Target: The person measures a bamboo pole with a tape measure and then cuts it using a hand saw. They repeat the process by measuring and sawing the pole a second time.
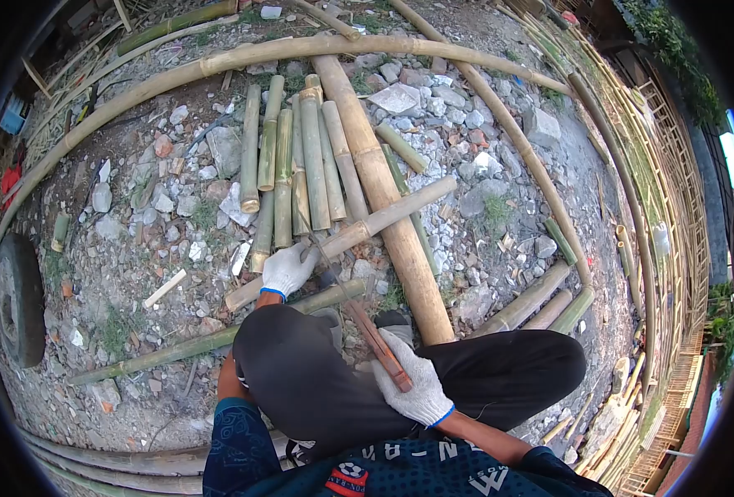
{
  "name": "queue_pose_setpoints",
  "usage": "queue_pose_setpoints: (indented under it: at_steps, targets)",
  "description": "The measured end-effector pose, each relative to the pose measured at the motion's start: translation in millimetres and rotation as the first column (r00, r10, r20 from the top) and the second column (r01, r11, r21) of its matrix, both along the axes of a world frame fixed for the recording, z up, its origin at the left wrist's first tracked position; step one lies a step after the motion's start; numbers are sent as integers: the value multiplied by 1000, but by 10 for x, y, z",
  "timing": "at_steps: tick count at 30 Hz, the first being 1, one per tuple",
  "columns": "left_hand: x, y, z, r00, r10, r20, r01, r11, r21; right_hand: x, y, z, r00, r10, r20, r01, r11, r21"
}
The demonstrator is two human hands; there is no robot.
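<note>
My left hand [291, 268], in a white knit glove, grips a bamboo pole [400, 214] that lies slanting across a thicker bamboo pole [383, 186]. In my gloved right hand [411, 383] is the reddish-brown wooden handle [377, 344] of a wooden-handled blade. Its thin, dark blade [330, 269] reaches up to the held pole, just right of my left fingers; its edge is too blurred to make out. Beyond my left hand, several cut bamboo lengths [311, 157] lie side by side. Another bamboo pole [176, 348] rests on the ground below that hand.
Rubble and stones [475, 108] cover the ground. A long bamboo pole [243, 56] crosses the far side, and more bamboo lengths [533, 302] lie at right. A tyre-like round object [19, 298] sits at far left. Bamboo framework [673, 166] lines the right edge.
</note>
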State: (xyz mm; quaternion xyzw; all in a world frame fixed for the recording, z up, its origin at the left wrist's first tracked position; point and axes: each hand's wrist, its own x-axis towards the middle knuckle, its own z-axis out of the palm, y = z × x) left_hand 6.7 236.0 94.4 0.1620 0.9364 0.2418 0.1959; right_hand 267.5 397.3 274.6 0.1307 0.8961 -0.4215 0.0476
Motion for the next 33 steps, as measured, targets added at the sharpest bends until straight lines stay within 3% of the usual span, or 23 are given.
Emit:
queue_pose_setpoints:
  at_steps: [3, 5, 9, 10, 11, 13, 17, 18, 20, 21, 22, 29, 31, 33]
  targets:
    - [-198, 117, 199, 1000, -26, -7, 27, 999, 43, -39, 168, 227, 999, 36, -5, -36, 999, 7]
    - [-415, 282, 450, 999, -33, -40, 36, 996, 76, -149, 415, 481, 991, 83, 104, -89, 995, 55]
    - [-877, 699, 1021, 996, -53, -66, 59, 995, 81, -612, 1083, 826, 954, 231, -192, -190, 959, 210]
    - [-991, 793, 1060, 996, -54, -65, 59, 996, 67, -751, 1219, 956, 960, 248, -128, -215, 950, 227]
    - [-1079, 867, 1071, 996, -59, -64, 62, 997, 50, -868, 1311, 1030, 985, 153, -76, -146, 985, 86]
    - [-1250, 988, 1148, 996, -59, -70, 60, 998, 13, -1089, 1440, 1112, 995, 96, 0, -96, 995, 30]
    - [-1409, 1058, 1022, 999, -28, 31, 29, 998, -48, -1239, 1608, 603, 996, 68, 59, -67, 997, -32]
    - [-1446, 1068, 889, 1000, -19, 25, 20, 998, -65, -1174, 1640, 175, 990, 79, -114, -85, 995, -49]
    - [-1458, 1078, 772, 999, -28, -18, 25, 990, -136, -1103, 1558, -298, 992, 50, -116, -56, 997, -48]
    - [-1481, 1087, 737, 998, -44, -39, 36, 984, -177, -1030, 1500, -593, 973, 58, -223, -54, 998, 24]
    - [-1499, 1098, 768, 997, -69, -29, 63, 982, -177, -951, 1387, -727, 969, -2, -248, -7, 999, -34]
    - [-1419, 1282, 350, 976, -31, -217, 8, 994, -106, -806, 1136, -1132, 952, -275, -135, 213, 911, -352]
    - [-1367, 1268, 280, 959, -23, -283, 4, 998, -69, -798, 1147, -1202, 950, -292, -112, 227, 889, -398]
    - [-1373, 1267, 216, 937, -36, -348, 5, 996, -89, -769, 1159, -1221, 957, -254, -136, 200, 926, -321]
